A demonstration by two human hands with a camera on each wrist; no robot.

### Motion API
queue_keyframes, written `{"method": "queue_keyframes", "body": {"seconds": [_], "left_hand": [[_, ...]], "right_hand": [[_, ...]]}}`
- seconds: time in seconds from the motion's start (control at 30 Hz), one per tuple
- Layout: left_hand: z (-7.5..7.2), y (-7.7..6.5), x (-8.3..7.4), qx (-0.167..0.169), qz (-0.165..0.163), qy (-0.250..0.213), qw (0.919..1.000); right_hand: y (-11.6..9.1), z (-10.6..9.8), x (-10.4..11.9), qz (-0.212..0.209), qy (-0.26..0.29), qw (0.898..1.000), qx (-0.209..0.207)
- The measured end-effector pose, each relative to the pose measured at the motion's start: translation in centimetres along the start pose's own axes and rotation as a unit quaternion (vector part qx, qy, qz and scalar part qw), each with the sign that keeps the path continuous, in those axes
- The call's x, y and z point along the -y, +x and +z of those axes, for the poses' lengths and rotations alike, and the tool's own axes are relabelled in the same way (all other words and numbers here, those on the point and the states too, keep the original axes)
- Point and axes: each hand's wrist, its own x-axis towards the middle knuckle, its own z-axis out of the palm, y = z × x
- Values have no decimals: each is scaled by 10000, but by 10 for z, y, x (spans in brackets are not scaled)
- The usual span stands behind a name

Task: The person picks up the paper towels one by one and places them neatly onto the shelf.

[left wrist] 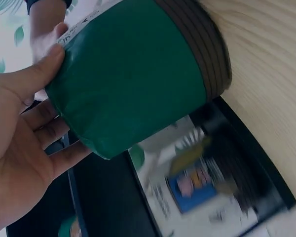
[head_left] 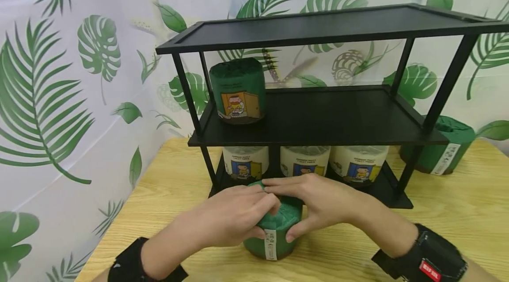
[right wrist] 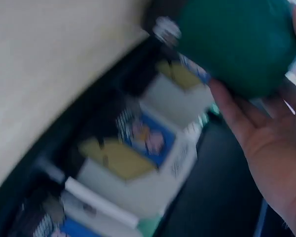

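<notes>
Low in the middle of the head view, both hands hold one green-wrapped toilet paper roll [head_left: 292, 215] by its upper part, in front of the rack. A white label strip on its side faces me. My left hand [head_left: 232, 213] grips its left side; in the left wrist view, the thumb lies along the green wrapper [left wrist: 128, 74] and the other fingers pass behind it. From the right, my right hand [head_left: 324, 200] grips the same roll, thumb on the near side and fingers reaching over the far side. The right wrist view is blurred.
A black rack [head_left: 318, 109] stands behind the hands. Its middle shelf carries a green roll [head_left: 237, 78] at the left end. Three cream rolls [head_left: 305, 156] line the bottom shelf. Another green roll [head_left: 457, 140] is on the wooden table [head_left: 457, 215], right of the rack.
</notes>
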Motion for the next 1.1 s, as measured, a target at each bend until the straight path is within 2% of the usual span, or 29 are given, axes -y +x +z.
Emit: {"method": "queue_keyframes", "body": {"seconds": [0.07, 0.17, 0.23, 0.3, 0.37, 0.43, 0.53, 0.6, 0.67, 0.77, 0.87, 1.1], "left_hand": [[3, 12, -3, -83, 199, 83, 9997], [5, 27, -7, -103, 332, 66, 9994], [5, 32, -10, -39, 295, -67, 9995], [3, 34, -12, 40, 186, -286, 9994], [1, 32, -12, -22, 141, -526, 9985], [1, 29, -10, -205, 126, -755, 9969], [1, 24, -6, -653, 184, -985, 9928], [2, 24, -5, -882, 222, -903, 9918], [4, 27, -6, -942, 230, -721, 9927], [8, 31, -10, -794, 178, -364, 9960], [9, 34, -12, -600, 65, -202, 9980], [8, 32, -8, -406, 60, -466, 9981]], "right_hand": [[-9, -10, -3, 148, 106, 9998, 83], [-20, -26, -5, 458, 412, 9976, 323], [-26, -32, -5, 630, 579, 9954, 432], [-27, -32, -5, 747, 593, 9948, 363], [-25, -27, -6, 816, 415, 9958, 48], [-21, -18, -8, 814, 145, 9956, -444], [-14, -6, -11, 887, -93, 9900, -1096], [-11, 1, -11, 989, -143, 9854, -1377], [-9, 3, -11, 1159, -150, 9816, -1509], [-8, 4, -11, 1404, -164, 9785, -1505], [-10, 2, -11, 1430, -89, 9797, -1403], [-11, 2, -13, 1326, 139, 9841, -1174]]}}
